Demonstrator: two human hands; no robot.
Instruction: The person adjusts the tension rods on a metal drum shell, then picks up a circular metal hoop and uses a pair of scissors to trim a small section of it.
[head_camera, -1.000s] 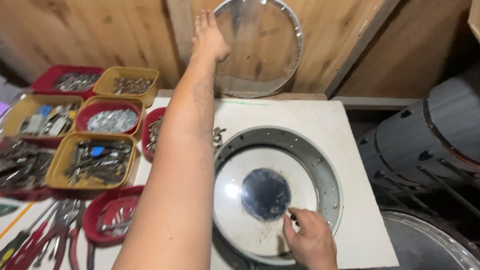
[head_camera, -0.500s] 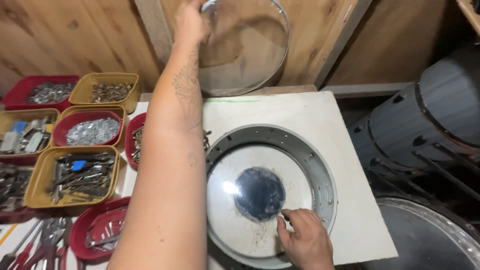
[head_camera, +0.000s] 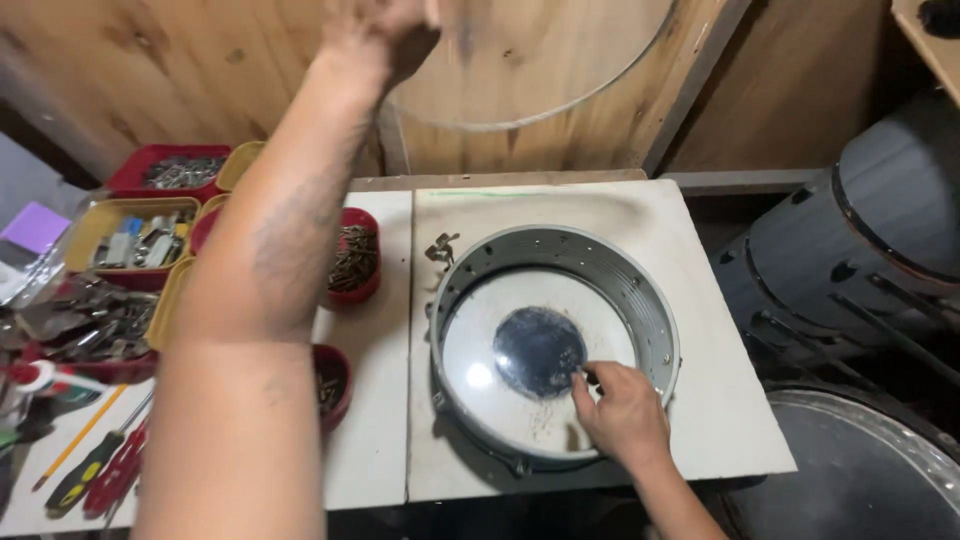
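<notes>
My left hand (head_camera: 380, 35) is raised high at the top of the view, gripping the edge of a clear round drum skin (head_camera: 540, 70) held against the wooden wall. Below it, a grey metal drum shell (head_camera: 655, 310) lies flat on the white board (head_camera: 720, 420). Inside the shell is a white skin with a dark round patch (head_camera: 538, 350) in its middle. My right hand (head_camera: 622, 412) rests inside the shell, fingertips touching the skin at the patch's edge and holding nothing I can see.
Red and yellow trays of screws and metal parts (head_camera: 140, 240) fill the left side, with a red bowl of screws (head_camera: 355, 260) near my arm. Screwdrivers (head_camera: 95, 470) lie at the front left. Dark drum shells (head_camera: 860, 250) stand right, and another drum (head_camera: 860, 480) sits at the bottom right.
My left hand has lifted the clear skin higher, so it now runs off the top of the view. My right hand has stayed on the white skin.
</notes>
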